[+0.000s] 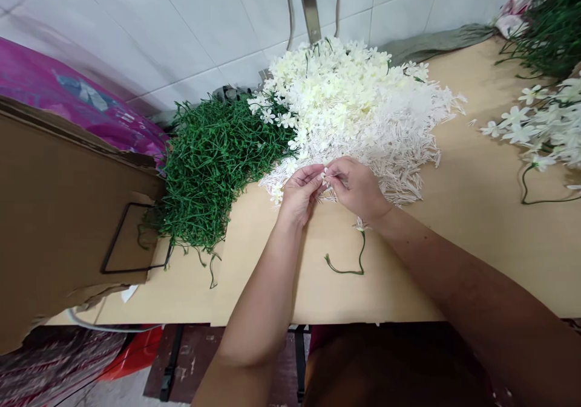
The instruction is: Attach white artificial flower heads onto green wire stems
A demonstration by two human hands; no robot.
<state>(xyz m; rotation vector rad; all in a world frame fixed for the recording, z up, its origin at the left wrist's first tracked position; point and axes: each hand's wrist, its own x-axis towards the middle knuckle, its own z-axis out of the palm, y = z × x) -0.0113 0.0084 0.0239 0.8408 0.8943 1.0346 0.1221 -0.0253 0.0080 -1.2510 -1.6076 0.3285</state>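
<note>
My left hand (302, 190) and my right hand (356, 189) meet at the front edge of a heap of white artificial flower parts. Between their pinched fingertips is a small white artificial flower (324, 176), partly covered by the fingers. Behind them rise loose white and pale yellow blossoms (340, 92), with thin white stamen-like sticks (403, 147) spread around and below. To the left lies a thick pile of green plastic stems (213, 159). Below my right wrist, a single white flower on a bent green stem (362, 250) rests on the table.
A torn cardboard box (68, 213) stands at the left, beside a black wire frame (106, 256). Stemmed white flowers (554, 123) lie at the right, with more green stems (549, 32) behind. A tiled wall (195, 20) closes off the back of the table (481, 231).
</note>
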